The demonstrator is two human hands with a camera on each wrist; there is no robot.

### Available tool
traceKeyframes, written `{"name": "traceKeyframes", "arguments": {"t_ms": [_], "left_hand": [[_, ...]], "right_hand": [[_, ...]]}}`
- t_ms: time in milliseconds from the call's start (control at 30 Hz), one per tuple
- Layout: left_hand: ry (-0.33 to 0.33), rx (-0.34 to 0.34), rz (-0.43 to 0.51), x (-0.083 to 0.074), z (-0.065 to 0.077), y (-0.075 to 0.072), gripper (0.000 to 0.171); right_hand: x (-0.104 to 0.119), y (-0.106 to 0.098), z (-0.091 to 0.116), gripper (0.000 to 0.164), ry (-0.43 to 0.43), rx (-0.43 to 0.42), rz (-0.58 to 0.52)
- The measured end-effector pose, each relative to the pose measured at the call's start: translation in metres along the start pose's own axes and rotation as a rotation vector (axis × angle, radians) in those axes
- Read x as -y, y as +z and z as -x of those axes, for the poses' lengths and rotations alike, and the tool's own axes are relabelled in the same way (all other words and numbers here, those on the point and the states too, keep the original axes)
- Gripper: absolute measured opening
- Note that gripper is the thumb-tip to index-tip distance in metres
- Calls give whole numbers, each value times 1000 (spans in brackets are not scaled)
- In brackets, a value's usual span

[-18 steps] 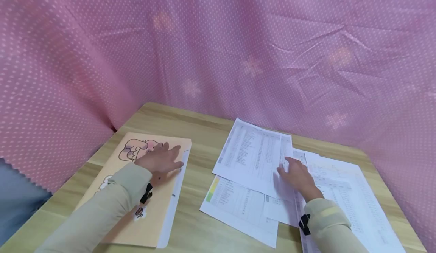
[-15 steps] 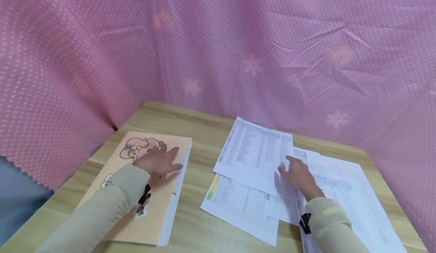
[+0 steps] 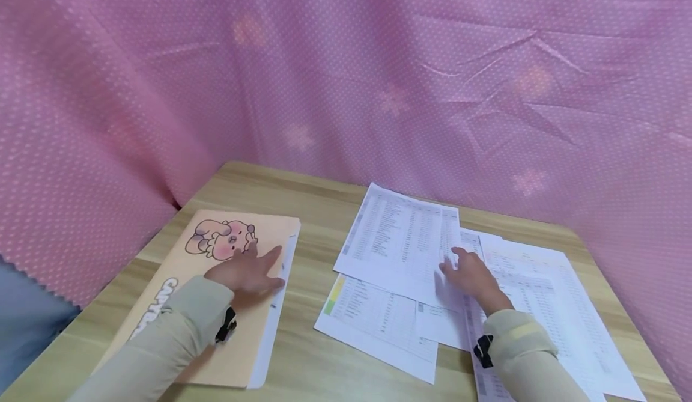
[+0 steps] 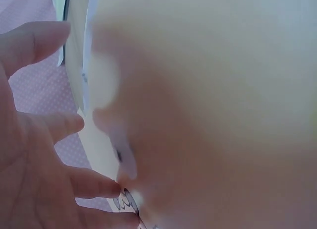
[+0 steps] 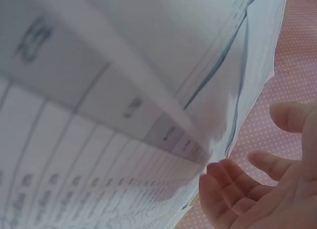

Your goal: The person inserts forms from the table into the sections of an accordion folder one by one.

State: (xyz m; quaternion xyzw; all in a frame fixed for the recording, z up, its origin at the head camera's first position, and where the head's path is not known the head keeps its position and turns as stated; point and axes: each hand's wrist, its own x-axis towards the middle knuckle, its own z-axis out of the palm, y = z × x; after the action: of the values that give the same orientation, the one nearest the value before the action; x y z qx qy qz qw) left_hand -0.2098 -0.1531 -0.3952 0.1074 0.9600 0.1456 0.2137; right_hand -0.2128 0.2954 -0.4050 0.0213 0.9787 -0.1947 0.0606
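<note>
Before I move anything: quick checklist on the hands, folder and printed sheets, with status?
1. Tan cartoon-print folder lying on the wooden table, printed cover up: ok.
2. Left hand holding nothing: ok, fingers spread over the folder.
3. Right hand touching the paper beneath it: cannot tell, fingers are very near it but contact isn't clear.
4. Printed sheets squared into one stack: not ok, they overlap at different angles.
5. Yellow-and-green-edged sheet uncovered: not ok, another sheet overlaps its far end.
6. Right-side sheets fully on the table: cannot tell, one runs out of the head view at the bottom.
</note>
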Motion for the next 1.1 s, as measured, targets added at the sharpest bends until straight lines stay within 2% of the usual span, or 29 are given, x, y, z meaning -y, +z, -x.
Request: {"name": "traceKeyframes", "arguments": {"t_ms": [333,633,967,1100], "left_hand": [[-27,-21,-11,-4,-2,10,77],[-54,1,12,-13,-6,7,72],[-2,4,-1,-9,-8,-2,68],[23,32,53,-3,-8,-2,64]], "right_hand": [[-1,0,-10,65,23,60,-49],[-1,-2,-24,68,18,72,-47],[11,5,-25,80,86,46,-35],[14,8,-24,83,130,62,-49]]}}
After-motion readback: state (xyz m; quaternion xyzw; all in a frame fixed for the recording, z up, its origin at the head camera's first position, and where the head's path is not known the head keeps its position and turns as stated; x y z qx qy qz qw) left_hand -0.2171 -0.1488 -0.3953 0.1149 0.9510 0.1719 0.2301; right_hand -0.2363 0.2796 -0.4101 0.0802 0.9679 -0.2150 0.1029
